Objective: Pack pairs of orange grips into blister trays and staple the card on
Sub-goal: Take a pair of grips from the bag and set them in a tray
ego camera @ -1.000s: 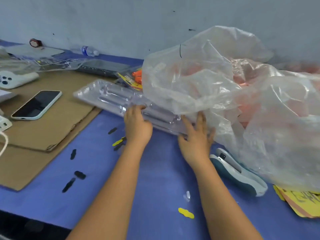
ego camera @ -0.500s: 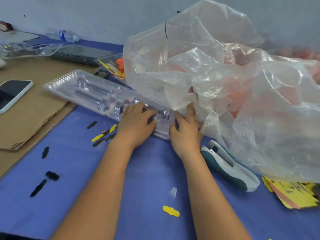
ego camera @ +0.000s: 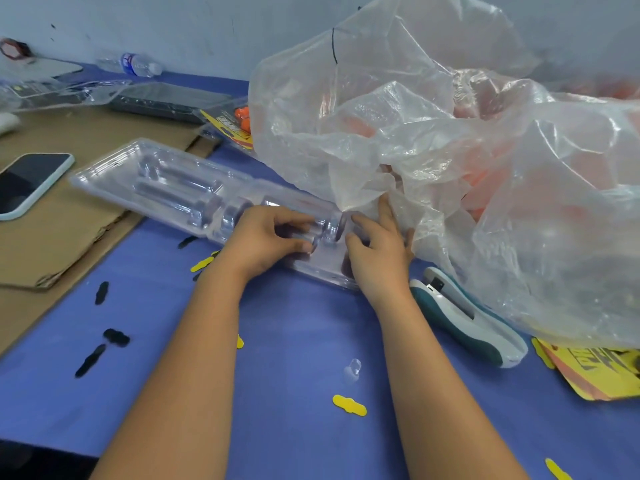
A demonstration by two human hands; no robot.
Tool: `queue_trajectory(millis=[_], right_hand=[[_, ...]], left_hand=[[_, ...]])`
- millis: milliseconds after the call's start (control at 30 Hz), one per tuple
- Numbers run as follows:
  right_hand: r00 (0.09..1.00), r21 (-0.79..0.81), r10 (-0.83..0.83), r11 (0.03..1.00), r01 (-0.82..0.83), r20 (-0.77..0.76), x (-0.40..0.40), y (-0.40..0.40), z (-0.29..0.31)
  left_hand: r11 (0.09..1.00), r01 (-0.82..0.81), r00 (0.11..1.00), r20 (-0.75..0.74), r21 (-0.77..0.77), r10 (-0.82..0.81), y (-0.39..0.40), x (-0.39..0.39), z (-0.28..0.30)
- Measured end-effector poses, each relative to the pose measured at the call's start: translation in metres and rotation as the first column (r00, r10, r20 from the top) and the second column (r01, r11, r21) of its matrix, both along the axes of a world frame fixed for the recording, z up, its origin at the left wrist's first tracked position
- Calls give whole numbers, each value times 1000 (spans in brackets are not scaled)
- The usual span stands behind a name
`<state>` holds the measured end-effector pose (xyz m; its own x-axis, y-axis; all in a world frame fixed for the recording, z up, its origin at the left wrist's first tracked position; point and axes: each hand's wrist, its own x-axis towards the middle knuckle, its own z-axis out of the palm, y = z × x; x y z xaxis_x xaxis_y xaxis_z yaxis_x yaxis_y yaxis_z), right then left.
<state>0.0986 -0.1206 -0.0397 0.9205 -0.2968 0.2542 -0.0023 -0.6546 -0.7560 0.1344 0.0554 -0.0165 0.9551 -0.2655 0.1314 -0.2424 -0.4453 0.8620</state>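
A long stack of clear blister trays [ego camera: 166,188] lies slantwise on the blue table, partly over brown cardboard. My left hand [ego camera: 266,240] pinches the near end of the trays, fingers and thumb curled on the moulded plastic. My right hand [ego camera: 379,251] rests on the same end, thumb on the tray rim and fingers up against the big clear plastic bag [ego camera: 450,161]. Orange grips [ego camera: 491,181] show dimly through the bag. A teal and white stapler [ego camera: 467,317] lies right of my right wrist. Yellow printed cards [ego camera: 595,372] lie under the bag's front edge.
A phone [ego camera: 27,181] lies on the cardboard [ego camera: 69,244] at left. A packed blister with orange grips [ego camera: 235,124] sits behind the trays, a dark tray stack [ego camera: 166,102] and a water bottle [ego camera: 135,65] by the wall. Black and yellow punch-outs [ego camera: 349,405] litter the table.
My left hand has moved right along the trays and now pinches the near end. My right hand has shifted onto the tray end beside the bag.
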Motion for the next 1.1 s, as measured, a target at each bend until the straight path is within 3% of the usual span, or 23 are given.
queue_trajectory(millis=[100, 300, 433, 567, 700, 933, 1100], right_hand=[[1000, 58, -5, 998, 4, 20, -3, 1, 1], [1000, 130, -4, 991, 4, -5, -6, 3, 4], [997, 140, -49, 989, 39, 67, -8, 6, 7], [976, -79, 66, 996, -50, 208, -13, 15, 6], [971, -287, 209, 943, -170, 113, -15, 15, 1], [957, -270, 260, 938, -218, 131, -16, 13, -1], [911, -286, 200, 953, -96, 360, -17, 15, 2]], left_hand=[[989, -48, 997, -59, -141, 40, -2, 0, 0], [993, -67, 998, 12, -102, 69, -3, 3, 2], [992, -86, 996, 22, -90, 88, -4, 3, 4], [989, -99, 994, 24, -108, 103, -5, 3, 11], [989, -93, 994, 53, -114, 100, -7, 2, 16], [996, -86, 993, 83, -21, 87, -8, 1, 17], [996, -85, 978, 194, 24, 79, -7, 0, 18]])
